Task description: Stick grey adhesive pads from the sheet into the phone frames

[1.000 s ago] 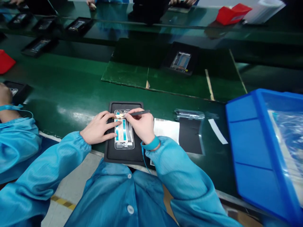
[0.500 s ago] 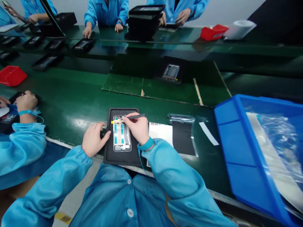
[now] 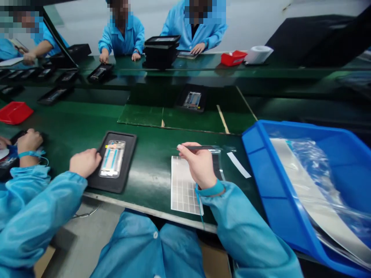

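My left hand point(image 3: 84, 162) is closed on the left edge of a black tray point(image 3: 129, 154), which lies slanted at the bench's front edge. Inside the tray rests a phone frame point(image 3: 113, 159) with blue strips and a yellow tab. My right hand point(image 3: 199, 164) pinches dark tweezers point(image 3: 193, 147), their tip pointing left, over a sheet of pale labels point(image 3: 182, 189). Behind that hand lies a black sheet with clear film point(image 3: 217, 162), partly hidden. A white strip point(image 3: 238, 165) is to its right.
A large blue bin point(image 3: 261, 166) holding plastic film stands at the right. Beyond is a raised green board point(image 3: 185, 117) with another tray point(image 3: 203, 92). A co-worker's hand point(image 3: 29, 141) and a red bin point(image 3: 16, 112) are at the left. People work across the bench.
The tray with the phone frame has moved left and tilted, with my left hand now on its edge. My right hand has left the phone frame and moved right with the tweezers, above the label sheet.
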